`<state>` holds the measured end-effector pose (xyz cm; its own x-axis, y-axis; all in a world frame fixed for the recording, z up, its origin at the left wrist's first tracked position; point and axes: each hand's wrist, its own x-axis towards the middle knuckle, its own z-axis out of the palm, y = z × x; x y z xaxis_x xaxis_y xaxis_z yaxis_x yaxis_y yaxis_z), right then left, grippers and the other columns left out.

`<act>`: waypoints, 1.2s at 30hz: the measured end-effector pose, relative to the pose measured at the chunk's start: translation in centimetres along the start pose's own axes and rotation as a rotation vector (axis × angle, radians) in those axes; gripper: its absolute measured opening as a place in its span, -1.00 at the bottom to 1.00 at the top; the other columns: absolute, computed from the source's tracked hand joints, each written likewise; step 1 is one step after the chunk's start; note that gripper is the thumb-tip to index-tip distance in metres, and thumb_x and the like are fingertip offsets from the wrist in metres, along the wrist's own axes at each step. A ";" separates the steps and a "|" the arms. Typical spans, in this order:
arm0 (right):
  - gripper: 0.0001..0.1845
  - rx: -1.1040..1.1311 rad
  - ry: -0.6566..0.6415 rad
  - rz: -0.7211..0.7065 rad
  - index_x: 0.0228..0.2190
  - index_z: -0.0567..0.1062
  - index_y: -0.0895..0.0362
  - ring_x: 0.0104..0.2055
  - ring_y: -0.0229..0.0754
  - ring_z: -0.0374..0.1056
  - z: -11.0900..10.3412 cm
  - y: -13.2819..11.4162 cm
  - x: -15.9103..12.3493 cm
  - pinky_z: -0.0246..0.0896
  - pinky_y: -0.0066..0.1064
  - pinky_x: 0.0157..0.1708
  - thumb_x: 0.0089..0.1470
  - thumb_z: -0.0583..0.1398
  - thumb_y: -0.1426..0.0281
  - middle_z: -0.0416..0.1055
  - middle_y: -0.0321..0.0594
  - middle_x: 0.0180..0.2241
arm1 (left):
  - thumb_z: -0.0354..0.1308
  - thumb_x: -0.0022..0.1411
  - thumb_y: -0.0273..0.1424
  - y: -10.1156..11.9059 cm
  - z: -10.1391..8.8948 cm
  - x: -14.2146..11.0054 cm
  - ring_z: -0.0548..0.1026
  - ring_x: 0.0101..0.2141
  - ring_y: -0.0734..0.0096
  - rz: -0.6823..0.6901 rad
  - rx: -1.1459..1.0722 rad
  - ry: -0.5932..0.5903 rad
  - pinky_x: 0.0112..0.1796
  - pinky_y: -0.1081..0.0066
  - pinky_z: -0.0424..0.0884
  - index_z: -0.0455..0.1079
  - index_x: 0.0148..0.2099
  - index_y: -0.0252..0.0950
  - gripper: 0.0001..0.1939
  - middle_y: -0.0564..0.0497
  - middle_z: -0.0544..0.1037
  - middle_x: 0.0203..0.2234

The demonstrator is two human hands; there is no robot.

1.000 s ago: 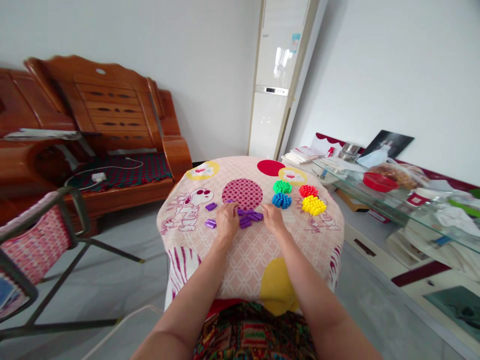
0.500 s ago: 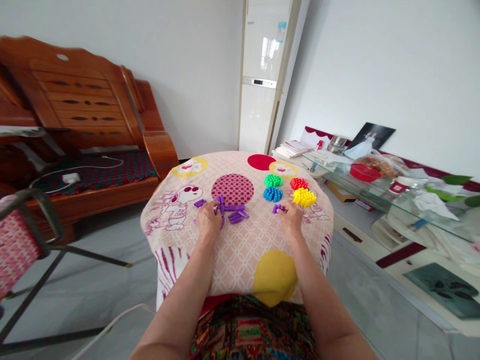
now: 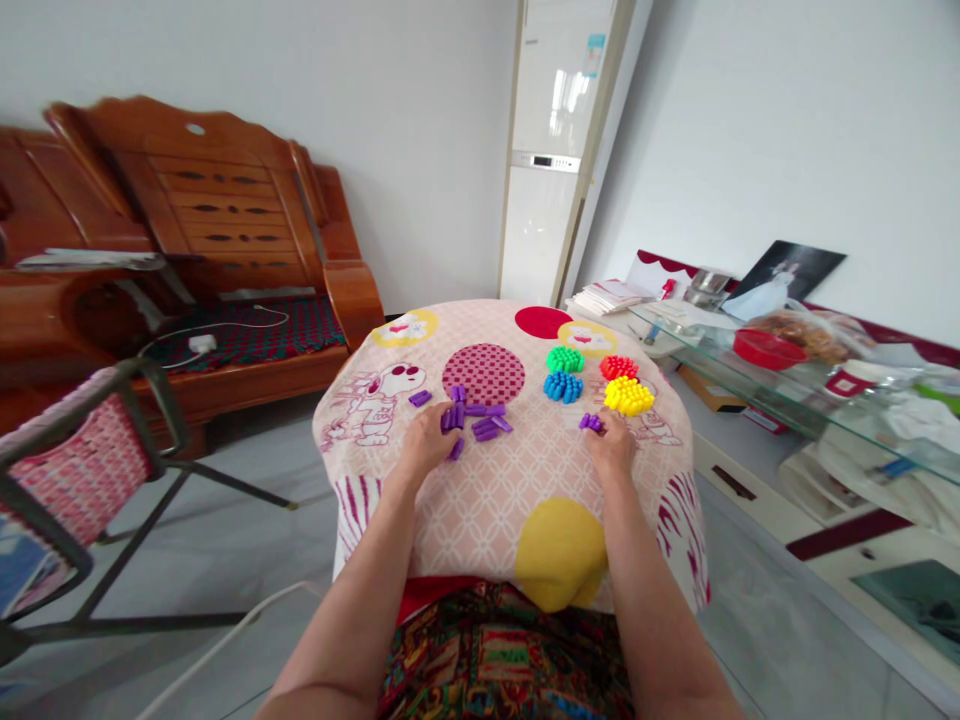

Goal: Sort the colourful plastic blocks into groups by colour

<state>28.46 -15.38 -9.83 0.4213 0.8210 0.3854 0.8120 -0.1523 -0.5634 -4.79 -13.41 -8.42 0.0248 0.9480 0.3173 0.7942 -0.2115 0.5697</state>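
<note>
Loose purple plastic pieces [image 3: 484, 422] lie scattered on a round table under a pink patterned cloth [image 3: 495, 490]. My left hand [image 3: 429, 441] rests at their left edge, its fingers closed round some purple pieces [image 3: 453, 416]. My right hand [image 3: 613, 444] sits further right, below the yellow cluster, fingers pinched on a small bunch of purple pieces [image 3: 590, 422]. One more purple piece [image 3: 420, 398] lies alone to the left. Behind stand assembled clusters: green [image 3: 564, 359], blue [image 3: 563, 387], red [image 3: 617, 367] and yellow [image 3: 628, 396].
A wooden sofa [image 3: 187, 250] stands at the back left, with a folding chair [image 3: 82, 470] at the near left. On the right runs a low glass-topped cabinet [image 3: 787, 390] crowded with bowls, papers and a photo. A tall white air conditioner [image 3: 551, 150] fills the corner.
My right hand left the purple pile and moved right with a few pieces to a spot below the yellow cluster. My left hand stayed at the pile. The view shifted.
</note>
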 end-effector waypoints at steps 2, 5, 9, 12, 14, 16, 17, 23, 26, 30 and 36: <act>-0.71 0.042 -0.022 -0.009 -0.24 0.60 0.10 -0.30 -0.11 0.40 0.2 0.2 0.0 0.18 -0.35 -0.27 -0.06 0.22 0.36 0.57 -0.17 -0.34 | 0.20 0.03 -0.50 -0.5 -0.4 0.0 0.57 -0.07 0.18 0.014 -0.086 -0.066 0.00 0.24 0.49 0.44 0.10 -0.27 -0.48 -0.10 0.59 -0.05; -0.69 0.086 -0.071 -0.059 -0.24 0.61 0.09 -0.32 -0.12 0.40 0.3 0.3 0.0 0.19 -0.36 -0.29 -0.07 0.21 0.33 0.56 -0.20 -0.37 | 0.20 -0.02 -0.54 -0.5 0.0 0.1 0.59 -0.12 0.23 0.013 -0.236 -0.102 -0.10 0.28 0.56 0.44 0.09 -0.30 -0.45 -0.11 0.60 -0.10; -0.66 0.067 -0.081 -0.063 -0.22 0.62 0.11 -0.32 -0.10 0.40 0.4 0.3 0.1 0.20 -0.33 -0.28 -0.07 0.23 0.31 0.56 -0.16 -0.36 | 0.21 -0.05 -0.57 0.6 1.7 0.2 0.60 -0.17 0.25 0.017 -0.334 -0.082 -0.15 0.27 0.60 0.47 0.04 -0.33 -0.48 -0.11 0.60 -0.13; -0.68 0.049 -0.034 -0.054 -0.22 0.62 0.10 -0.30 -0.09 0.40 0.6 0.3 0.0 0.19 -0.33 -0.27 -0.07 0.24 0.32 0.57 -0.16 -0.34 | 0.22 -0.02 -0.57 1.4 2.6 0.2 0.60 -0.20 0.27 0.027 -0.315 -0.049 -0.17 0.29 0.60 0.51 -0.03 -0.31 -0.56 -0.09 0.60 -0.15; -0.70 0.033 0.000 -0.048 -0.23 0.61 0.10 -0.28 -0.09 0.39 0.6 0.2 0.0 0.19 -0.34 -0.26 -0.06 0.25 0.33 0.57 -0.15 -0.33 | 0.21 0.02 -0.55 1.6 2.8 0.1 0.60 -0.20 0.27 0.042 -0.278 -0.027 -0.16 0.29 0.59 0.52 -0.05 -0.31 -0.61 -0.09 0.61 -0.14; -0.72 0.006 0.004 -0.042 -0.24 0.61 0.10 -0.27 -0.10 0.39 0.7 0.1 0.0 0.18 -0.34 -0.25 -0.06 0.25 0.35 0.57 -0.14 -0.32 | 0.17 0.07 -0.54 1.7 2.7 0.1 0.61 -0.18 0.27 0.055 -0.248 -0.013 -0.13 0.28 0.58 0.52 -0.04 -0.32 -0.64 -0.11 0.62 -0.12; -0.72 -0.006 -0.005 -0.044 -0.24 0.61 0.11 -0.27 -0.09 0.39 0.6 0.0 0.0 0.18 -0.34 -0.25 -0.06 0.26 0.35 0.57 -0.13 -0.32 | 0.15 0.11 -0.54 1.7 2.6 0.0 0.61 -0.17 0.26 0.055 -0.235 -0.005 -0.11 0.27 0.57 0.52 -0.02 -0.33 -0.64 -0.12 0.62 -0.11; -0.61 0.010 -0.024 -0.038 -0.13 0.59 0.14 -0.23 -0.05 0.41 0.3 -0.4 -0.2 0.20 -0.31 -0.21 -0.04 0.27 0.31 0.58 -0.10 -0.27 | -0.03 0.14 -0.64 1.8 2.0 0.0 0.57 -0.04 0.21 0.045 -0.140 0.054 0.06 0.23 0.44 0.53 0.00 -0.33 -0.55 -0.12 0.63 -0.07; -0.59 0.026 -0.017 -0.036 -0.12 0.60 0.16 -0.22 -0.03 0.43 0.3 -0.3 -0.3 0.21 -0.29 -0.19 -0.04 0.26 0.29 0.58 -0.07 -0.27 | -0.09 0.04 -0.71 2.2 1.7 0.2 0.55 -0.02 0.24 0.061 -0.121 0.091 0.08 0.28 0.42 0.54 -0.02 -0.33 -0.45 -0.11 0.62 -0.05; -0.59 0.056 -0.009 -0.038 -0.14 0.60 0.16 -0.24 -0.02 0.43 0.3 -0.1 -0.2 0.21 -0.28 -0.21 -0.05 0.25 0.27 0.59 -0.07 -0.30 | -0.10 0.02 -0.72 2.2 0.5 1.0 0.56 -0.05 0.25 0.016 -0.123 0.177 0.05 0.27 0.42 0.54 -0.01 -0.33 -0.42 -0.11 0.63 -0.08; -0.62 0.102 -0.029 -0.039 -0.19 0.62 0.14 -0.28 -0.03 0.42 0.3 0.4 -0.1 0.20 -0.29 -0.25 -0.04 0.23 0.23 0.59 -0.10 -0.33 | -0.09 0.11 -0.65 -0.8 -2.5 1.3 0.59 -0.11 0.25 -0.162 -0.136 0.272 -0.01 0.28 0.46 0.54 -0.03 -0.34 -0.51 -0.10 0.66 -0.15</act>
<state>28.61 -15.31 -10.31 0.3773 0.8410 0.3877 0.7815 -0.0645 -0.6206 -6.90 -12.62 -6.57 -0.2725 0.8774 0.3949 0.6858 -0.1108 0.7193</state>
